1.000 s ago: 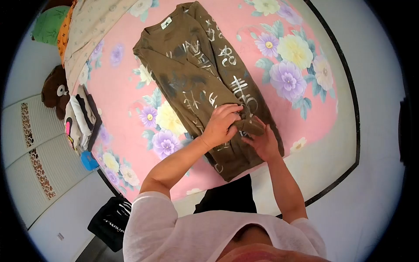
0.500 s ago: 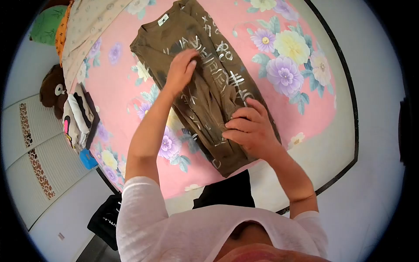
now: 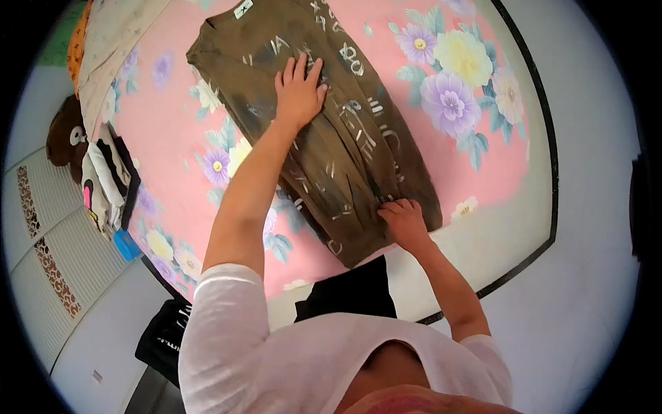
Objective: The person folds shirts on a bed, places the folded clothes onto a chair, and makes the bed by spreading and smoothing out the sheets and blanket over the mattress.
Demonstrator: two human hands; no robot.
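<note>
Apparently steadying the brown long-sleeved top [image 3: 238, 76], the left hand [image 3: 299, 100] is pressing open, grasping nothing, while the half-curled right hand [image 3: 405, 222] is anchoring its lower end, grip unclear.

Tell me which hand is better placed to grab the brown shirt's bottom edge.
Probably the right hand: it touches the shirt low down, near the bottom edge. The left hand lies farther up, nearer the neck label.

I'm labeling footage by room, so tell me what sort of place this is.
Likely a bedroom: a floral sheet covers what looks like a bed, with folded clothes and a teddy bear beside them.
</note>
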